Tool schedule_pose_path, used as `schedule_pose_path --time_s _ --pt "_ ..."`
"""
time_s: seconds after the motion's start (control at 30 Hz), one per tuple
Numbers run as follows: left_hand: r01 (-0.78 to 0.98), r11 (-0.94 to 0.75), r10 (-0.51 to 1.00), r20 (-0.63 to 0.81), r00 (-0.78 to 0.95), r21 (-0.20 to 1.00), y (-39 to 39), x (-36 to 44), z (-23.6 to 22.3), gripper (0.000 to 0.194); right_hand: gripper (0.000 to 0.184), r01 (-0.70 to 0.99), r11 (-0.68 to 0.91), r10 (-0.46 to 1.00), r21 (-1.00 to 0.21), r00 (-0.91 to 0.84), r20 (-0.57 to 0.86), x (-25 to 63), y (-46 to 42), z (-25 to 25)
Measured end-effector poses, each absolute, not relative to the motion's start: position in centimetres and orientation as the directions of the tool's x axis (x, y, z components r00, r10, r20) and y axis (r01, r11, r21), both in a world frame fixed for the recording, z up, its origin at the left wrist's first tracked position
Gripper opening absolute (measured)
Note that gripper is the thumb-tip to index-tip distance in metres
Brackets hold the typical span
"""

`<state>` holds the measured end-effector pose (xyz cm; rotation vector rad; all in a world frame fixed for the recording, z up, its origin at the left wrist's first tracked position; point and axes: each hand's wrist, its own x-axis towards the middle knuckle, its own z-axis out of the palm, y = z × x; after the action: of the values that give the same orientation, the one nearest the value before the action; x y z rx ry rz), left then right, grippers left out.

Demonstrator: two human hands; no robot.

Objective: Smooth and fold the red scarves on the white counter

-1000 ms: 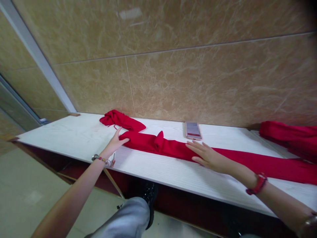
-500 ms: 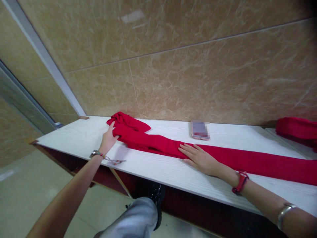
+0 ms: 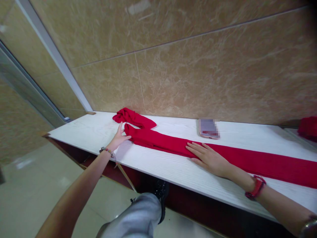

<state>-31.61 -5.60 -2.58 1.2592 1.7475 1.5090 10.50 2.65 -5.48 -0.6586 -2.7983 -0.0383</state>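
Observation:
A long red cloth (image 3: 247,160) lies stretched along a white wooden shelf (image 3: 160,167) against a marble wall. Its far left end is bunched in a small heap (image 3: 131,117). My left hand (image 3: 119,138) rests with fingers spread at the cloth's folded left end, thumb touching the fabric. My right hand (image 3: 209,158) lies flat, fingers stretched out, pressing on the middle of the cloth. Each wrist carries a bracelet or watch.
A pink phone (image 3: 209,129) lies on the shelf by the wall, just behind my right hand. More red fabric (image 3: 308,127) sits at the far right edge. Below the shelf are my grey trouser leg (image 3: 133,216), a black shoe and tiled floor.
The small fold that stood up in the cloth is flattened. My left hand slid out to the bunched end and came back to the fold's end. My right hand stayed flat on the cloth.

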Motion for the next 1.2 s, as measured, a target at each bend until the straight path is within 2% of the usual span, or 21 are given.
schedule_pose_path --time_s 0.13,0.27,0.4,0.7,0.9,0.97,1.07,1.2 --pt "0.189 -0.126 0.822 0.209 -0.530 0.974 -5.1 -31.0 -2.6 0.097 0.053 0.438 0.898 0.432 -0.041 -0.862 0.266 10.5 2.7 -5.5" --pt "0.075 -0.181 0.828 0.193 -0.527 0.981 -5.5 -31.2 -2.3 0.084 0.052 0.429 0.902 0.425 -0.049 -0.861 0.281 10.6 2.7 -5.6" --pt "0.085 -0.169 0.837 0.188 -0.513 0.982 -6.0 -31.7 -1.7 0.077 0.052 0.431 0.901 0.427 -0.053 -0.860 0.278 10.6 2.7 -5.7" --pt "0.164 -0.169 0.854 0.227 -0.467 0.972 -6.0 -33.9 -1.8 0.085 0.052 0.429 0.901 0.427 -0.057 -0.860 0.278 10.6 2.7 -5.5" --pt "0.143 -0.120 0.833 0.178 -0.524 0.982 -6.5 -35.2 -1.6 0.094 0.052 0.436 0.898 0.434 -0.057 -0.858 0.275 10.6 2.7 -5.5" --pt "0.192 -0.105 0.791 0.199 -0.578 0.976 -6.5 -36.3 -1.6 0.095 0.052 0.432 0.900 0.431 -0.062 -0.857 0.283 10.6 2.7 -5.6" --pt "0.382 -0.021 0.715 0.282 -0.640 0.924 -6.8 -38.5 -1.3 0.085 0.052 0.427 0.902 0.426 -0.065 -0.857 0.291 10.6 2.8 -5.7" --pt "0.678 0.189 0.626 0.444 -0.641 0.711 -8.2 -41.6 -0.5 0.062 0.052 0.434 0.899 0.433 -0.058 -0.859 0.275 10.7 2.8 -5.8"
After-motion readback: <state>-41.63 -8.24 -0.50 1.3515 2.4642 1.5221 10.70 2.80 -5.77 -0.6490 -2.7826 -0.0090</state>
